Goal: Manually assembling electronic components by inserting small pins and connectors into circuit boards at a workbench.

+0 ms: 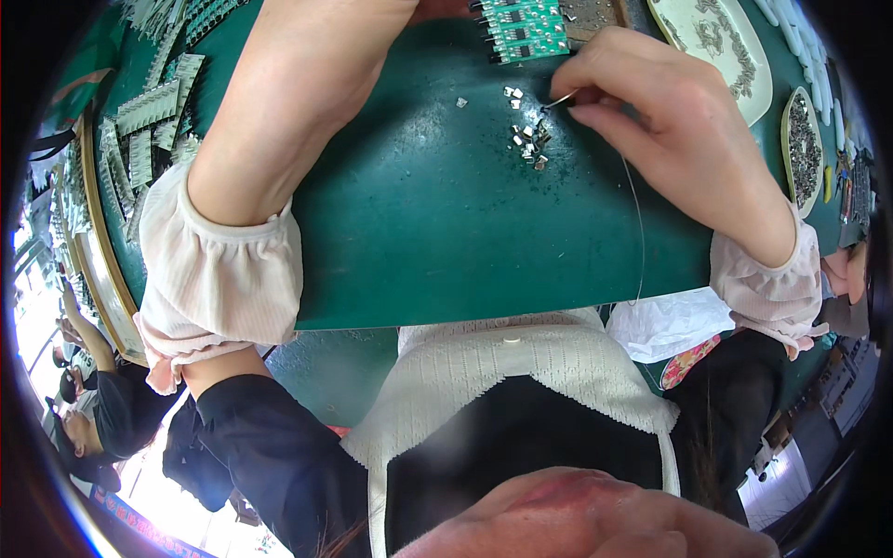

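Note:
My right hand is closed in a pinch on a thin bent metal wire, whose dark tip hangs just right of a loose pile of small shiny metal pieces. A fine strand runs from below this hand to the table's near edge. At the top edge, a green circuit board panel with black components lies left of my right hand. Only a little of my left hand shows beside the panel; the frame cuts it off, so its grip is hidden.
Strips of boards are heaped on the green table at far left. A patterned tray and a dish of small dark parts stand at right, near white tubes. White plastic hangs below the edge. People sit at lower left.

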The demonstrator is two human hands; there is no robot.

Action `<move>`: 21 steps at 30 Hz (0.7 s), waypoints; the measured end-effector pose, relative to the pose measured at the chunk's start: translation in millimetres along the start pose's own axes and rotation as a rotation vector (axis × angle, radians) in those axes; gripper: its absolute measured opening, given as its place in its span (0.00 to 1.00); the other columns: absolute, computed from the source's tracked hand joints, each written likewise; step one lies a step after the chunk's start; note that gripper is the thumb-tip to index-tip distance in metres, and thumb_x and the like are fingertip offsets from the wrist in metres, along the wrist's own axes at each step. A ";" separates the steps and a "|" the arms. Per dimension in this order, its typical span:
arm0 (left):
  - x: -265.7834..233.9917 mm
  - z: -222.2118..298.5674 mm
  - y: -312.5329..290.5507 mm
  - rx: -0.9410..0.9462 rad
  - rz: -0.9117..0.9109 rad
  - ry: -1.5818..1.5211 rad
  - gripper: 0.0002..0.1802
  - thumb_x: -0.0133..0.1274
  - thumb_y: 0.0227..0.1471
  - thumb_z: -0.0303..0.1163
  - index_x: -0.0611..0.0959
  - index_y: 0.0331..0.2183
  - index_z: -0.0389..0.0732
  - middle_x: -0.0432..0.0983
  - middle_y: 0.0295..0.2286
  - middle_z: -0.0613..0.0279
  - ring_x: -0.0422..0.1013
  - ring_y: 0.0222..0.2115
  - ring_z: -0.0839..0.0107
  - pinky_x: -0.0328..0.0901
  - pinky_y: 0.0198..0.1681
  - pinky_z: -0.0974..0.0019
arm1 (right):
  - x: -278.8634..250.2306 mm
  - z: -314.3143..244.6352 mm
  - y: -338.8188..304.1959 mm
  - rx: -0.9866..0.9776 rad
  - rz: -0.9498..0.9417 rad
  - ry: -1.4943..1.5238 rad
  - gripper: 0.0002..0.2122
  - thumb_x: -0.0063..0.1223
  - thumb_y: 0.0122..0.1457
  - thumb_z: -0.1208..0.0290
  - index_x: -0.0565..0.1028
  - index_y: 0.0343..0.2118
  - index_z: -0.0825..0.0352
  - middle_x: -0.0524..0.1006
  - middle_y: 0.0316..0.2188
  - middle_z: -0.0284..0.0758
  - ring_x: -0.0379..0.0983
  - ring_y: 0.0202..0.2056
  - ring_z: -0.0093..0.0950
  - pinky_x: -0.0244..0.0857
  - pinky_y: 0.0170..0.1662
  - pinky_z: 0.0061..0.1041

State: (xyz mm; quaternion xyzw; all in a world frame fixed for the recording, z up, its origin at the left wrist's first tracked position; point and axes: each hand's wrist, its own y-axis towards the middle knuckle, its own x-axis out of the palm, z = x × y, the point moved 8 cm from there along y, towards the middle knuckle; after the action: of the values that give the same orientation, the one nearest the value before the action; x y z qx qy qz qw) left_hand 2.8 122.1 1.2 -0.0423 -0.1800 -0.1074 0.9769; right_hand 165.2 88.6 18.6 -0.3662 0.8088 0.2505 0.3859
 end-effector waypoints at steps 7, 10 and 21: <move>-6.3 -9.6 2.9 -0.049 0.210 0.099 0.08 0.58 0.60 0.25 0.76 0.40 0.42 0.82 0.34 0.65 0.77 0.31 0.80 0.69 0.31 0.78 | 7.2 -3.1 1.6 -0.065 0.015 0.022 0.08 0.62 0.55 0.81 0.78 0.37 0.68 0.75 0.29 0.34 0.78 0.30 0.28 0.69 0.31 0.24; 0.4 -6.7 -0.2 -0.102 -0.130 -0.132 0.07 0.57 0.61 0.26 0.76 0.40 0.41 0.81 0.33 0.66 0.76 0.30 0.81 0.69 0.32 0.77 | -4.3 0.0 -1.7 0.032 0.033 0.015 0.07 0.62 0.55 0.81 0.78 0.37 0.67 0.76 0.29 0.33 0.76 0.27 0.24 0.66 0.28 0.20; 12.2 -37.2 -9.8 -0.216 -0.051 0.051 0.07 0.58 0.61 0.23 0.77 0.41 0.37 0.82 0.35 0.64 0.75 0.32 0.83 0.70 0.36 0.78 | -43.0 -6.0 -2.9 0.158 0.393 0.105 0.05 0.65 0.54 0.85 0.82 0.32 0.70 0.80 0.27 0.30 0.72 0.24 0.13 0.61 0.24 0.12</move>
State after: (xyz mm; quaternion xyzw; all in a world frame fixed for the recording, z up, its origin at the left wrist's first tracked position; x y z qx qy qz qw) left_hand 24.5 105.7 -28.6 -0.1401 -0.1434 -0.1519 0.9678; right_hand 183.4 99.9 56.5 -0.1827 0.9008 0.2373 0.3145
